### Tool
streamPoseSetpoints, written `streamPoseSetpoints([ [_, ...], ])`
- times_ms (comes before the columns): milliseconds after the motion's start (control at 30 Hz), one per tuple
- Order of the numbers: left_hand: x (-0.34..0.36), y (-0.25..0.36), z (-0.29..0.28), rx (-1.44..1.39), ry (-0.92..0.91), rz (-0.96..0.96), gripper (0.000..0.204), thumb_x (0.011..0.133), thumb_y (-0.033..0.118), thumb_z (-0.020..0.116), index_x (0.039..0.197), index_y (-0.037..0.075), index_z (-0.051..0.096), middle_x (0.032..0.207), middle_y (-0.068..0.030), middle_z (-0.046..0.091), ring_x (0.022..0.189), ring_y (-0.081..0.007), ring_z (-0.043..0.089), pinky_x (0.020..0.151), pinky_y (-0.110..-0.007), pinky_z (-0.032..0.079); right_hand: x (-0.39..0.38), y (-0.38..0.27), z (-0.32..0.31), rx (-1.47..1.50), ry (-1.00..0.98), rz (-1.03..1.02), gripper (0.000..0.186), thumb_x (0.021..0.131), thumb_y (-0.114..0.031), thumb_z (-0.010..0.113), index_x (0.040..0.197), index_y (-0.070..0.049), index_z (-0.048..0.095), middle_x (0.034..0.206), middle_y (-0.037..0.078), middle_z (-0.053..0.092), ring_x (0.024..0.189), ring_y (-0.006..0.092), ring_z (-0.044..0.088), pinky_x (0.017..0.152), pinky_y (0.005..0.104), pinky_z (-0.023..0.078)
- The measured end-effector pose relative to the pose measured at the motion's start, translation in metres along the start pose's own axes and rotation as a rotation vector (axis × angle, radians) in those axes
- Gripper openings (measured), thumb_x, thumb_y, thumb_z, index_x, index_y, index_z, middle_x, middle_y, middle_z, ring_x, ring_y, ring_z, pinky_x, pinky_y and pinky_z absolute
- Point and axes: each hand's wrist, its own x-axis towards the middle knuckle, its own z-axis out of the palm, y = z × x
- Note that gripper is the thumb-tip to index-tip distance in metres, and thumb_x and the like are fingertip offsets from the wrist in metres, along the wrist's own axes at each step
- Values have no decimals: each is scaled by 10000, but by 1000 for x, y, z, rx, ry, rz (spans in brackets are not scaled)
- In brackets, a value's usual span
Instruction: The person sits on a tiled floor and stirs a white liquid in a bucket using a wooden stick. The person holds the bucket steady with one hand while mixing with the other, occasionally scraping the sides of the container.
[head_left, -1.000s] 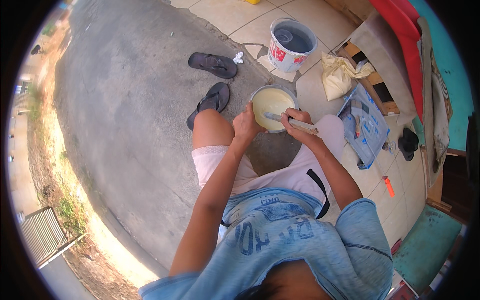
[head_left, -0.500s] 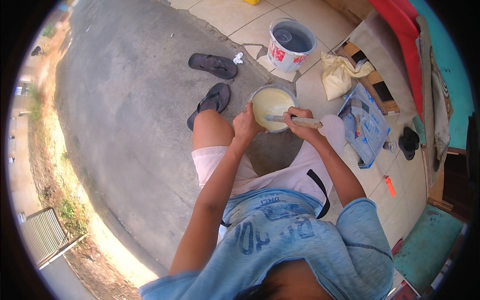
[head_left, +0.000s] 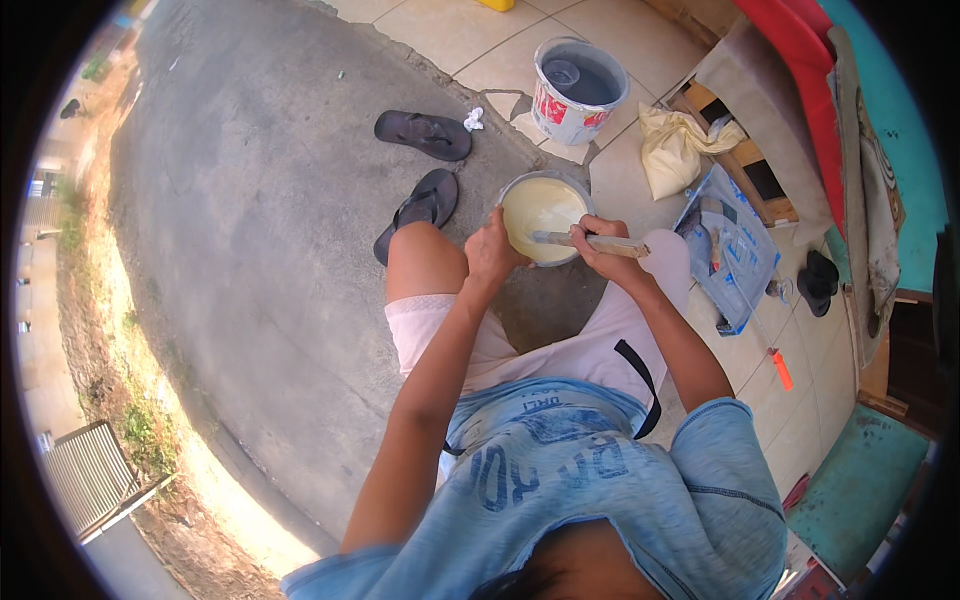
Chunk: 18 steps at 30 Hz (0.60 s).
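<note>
Between my knees is a round tub (head_left: 508, 188) holding a pale yellow, creamy mix (head_left: 540, 208). My left hand (head_left: 490, 250) grips the tub's left rim, fingers wrapped round its side. In my right hand (head_left: 603, 246) is a flat wooden stick (head_left: 622, 246); its coated lower end dips into the mix, and its bare end points right past my fist. The right hand sits at the tub's right rim; whether it also touches the rim I cannot tell.
A white bucket (head_left: 566, 120) of grey water with a clear cup (head_left: 561, 74) stands ahead. To the right are a yellowish sack (head_left: 670, 155), a blue-and-grey plastic bag (head_left: 735, 260) with tools and an orange-handled tool (head_left: 781, 370). Black flip-flops (head_left: 425, 135) lie on the concrete at left.
Almost nothing differs. Both hands keep their hold on the tub and stick, and the whole view has shifted only slightly.
</note>
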Motion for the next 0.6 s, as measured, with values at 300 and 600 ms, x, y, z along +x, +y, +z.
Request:
streamPoseSetpoints([
  [300, -1, 5, -2, 35, -17, -43, 1128, 402, 307, 896, 1339, 17, 339, 947, -158, 669, 891, -293, 654, 754, -364, 522, 16, 2, -26, -79, 89, -127, 142, 840, -115, 563, 745, -9, 556, 649, 145, 551, 538, 269, 544, 545, 356, 429],
  [600, 1, -5, 5, -1, 42, 2, 1088, 400, 342, 883, 1319, 61, 372, 904, -164, 671, 867, -321, 650, 735, -386, 517, 11, 1, -28, -65, -183, 28, 196, 819, -182, 585, 731, -8, 565, 578, 166, 517, 530, 285, 524, 554, 370, 421],
])
